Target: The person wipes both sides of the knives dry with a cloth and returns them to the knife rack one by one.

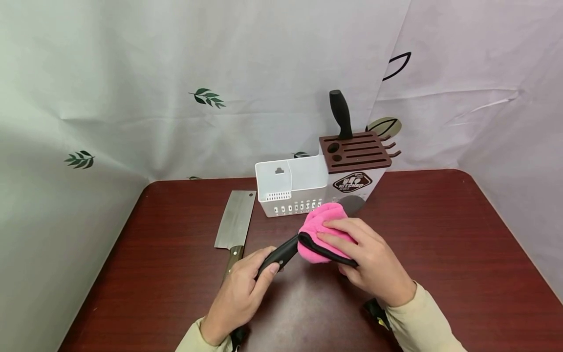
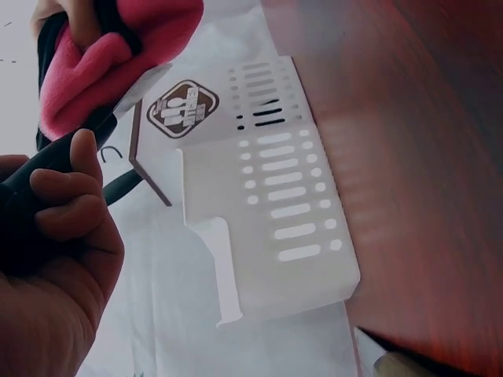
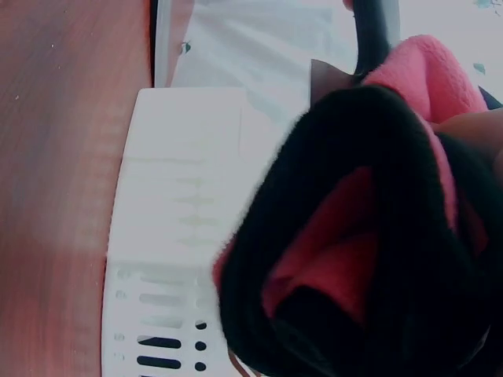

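My left hand (image 1: 243, 289) grips the black handle (image 1: 283, 254) of a knife, thumb along its near side. A pink cloth with black edging (image 1: 323, 234) is in my right hand (image 1: 371, 254), bunched over the knife's blade. Most of the blade is hidden by the cloth; a short piece of the blade (image 2: 143, 88) shows by the handle in the left wrist view. In the right wrist view the folded cloth (image 3: 338, 259) covers much of the picture. Left of my left hand, a cleaver (image 1: 237, 220) lies flat, its wooden handle pointing toward me and partly behind the hand.
Behind my hands stands a white knife holder (image 1: 292, 195) with a slotted brown top (image 1: 356, 151) and small hooks on its right side. One black-handled knife (image 1: 340, 115) stands in a slot. The red-brown table (image 1: 448, 234) ends against a pale curtain (image 1: 246, 73).
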The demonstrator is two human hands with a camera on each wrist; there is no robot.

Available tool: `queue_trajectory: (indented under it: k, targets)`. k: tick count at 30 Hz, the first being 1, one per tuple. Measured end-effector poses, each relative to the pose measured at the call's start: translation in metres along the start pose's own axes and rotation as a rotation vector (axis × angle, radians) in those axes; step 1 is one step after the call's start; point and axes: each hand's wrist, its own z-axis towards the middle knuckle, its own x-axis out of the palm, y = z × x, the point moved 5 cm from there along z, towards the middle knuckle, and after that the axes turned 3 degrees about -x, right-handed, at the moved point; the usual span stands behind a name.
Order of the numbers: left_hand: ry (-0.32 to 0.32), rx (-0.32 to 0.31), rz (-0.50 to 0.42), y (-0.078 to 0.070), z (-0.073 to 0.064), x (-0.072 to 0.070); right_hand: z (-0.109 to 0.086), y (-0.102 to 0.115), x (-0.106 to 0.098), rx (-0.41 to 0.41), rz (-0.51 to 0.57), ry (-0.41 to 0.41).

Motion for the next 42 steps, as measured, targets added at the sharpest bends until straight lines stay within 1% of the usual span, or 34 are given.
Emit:
queue_trajectory:
  k: [5,18,24,34,38,42]
  targets:
    - [0.017,0.005,-0.002,-0.002,-0.001,0.002,0.0,-0.001,-0.002,0.005,-0.006,-0.064]
    - [0.025,0.045,-0.002,-0.005,-0.001,0.003,-0.002,-0.007,-0.007,0.098,-0.042,-0.141]
    - [0.028,0.054,0.014,-0.004,-0.001,0.004,-0.003,-0.011,-0.01,0.129,-0.065,-0.178]
    - [0.03,0.056,-0.012,-0.003,-0.001,0.004,-0.009,-0.023,-0.019,0.252,-0.106,-0.207]
    - [0.036,0.044,-0.036,-0.003,0.0,0.003,-0.011,-0.026,-0.021,0.298,-0.13,-0.218]
    - [0.036,0.03,-0.057,-0.003,0.0,0.002,-0.014,-0.029,-0.025,0.337,-0.164,-0.251]
